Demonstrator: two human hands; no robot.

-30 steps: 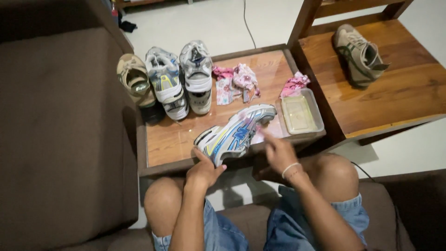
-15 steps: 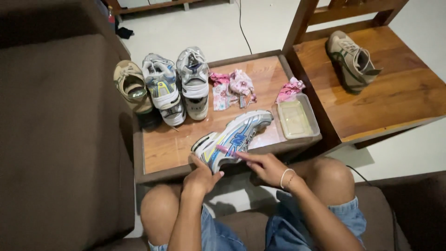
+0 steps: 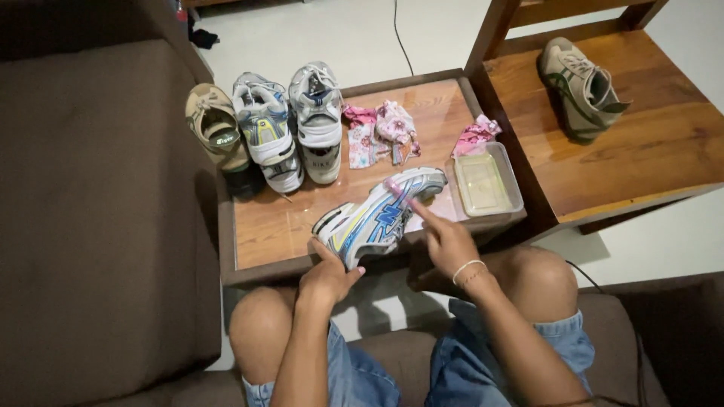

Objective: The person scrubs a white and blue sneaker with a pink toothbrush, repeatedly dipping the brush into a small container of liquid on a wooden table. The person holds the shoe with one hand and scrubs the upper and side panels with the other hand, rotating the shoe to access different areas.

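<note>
From the head camera, a person sits on a brown sofa (image 3: 90, 211) with a low wooden table (image 3: 286, 226) in front of the knees. The left hand (image 3: 328, 275) is closed on the heel end of a white, blue and yellow sneaker (image 3: 381, 215), which lies tilted on its side at the table's near edge, its toe pointing toward the far right. The right hand (image 3: 446, 240) is closed round a slim pink brush (image 3: 400, 192), whose head rests on the upper near the toe; it looks like a toothbrush, though it is too small to be sure. Just beside the toe, at the table's right edge, stands a clear plastic tub (image 3: 486, 185), with a crumpled pink cloth (image 3: 477, 136) touching its far rim and a second patterned cloth (image 3: 381, 134) near the far edge. Along the far left corner three more shoes (image 3: 264, 128) stand in a row, and a beige shoe (image 3: 579, 87) rests apart on a higher wooden surface (image 3: 664, 143) to the right. Judging by this, the scrubbing is partway through: one shoe is under the brush, and whether the others are already cleaned cannot be told.
</note>
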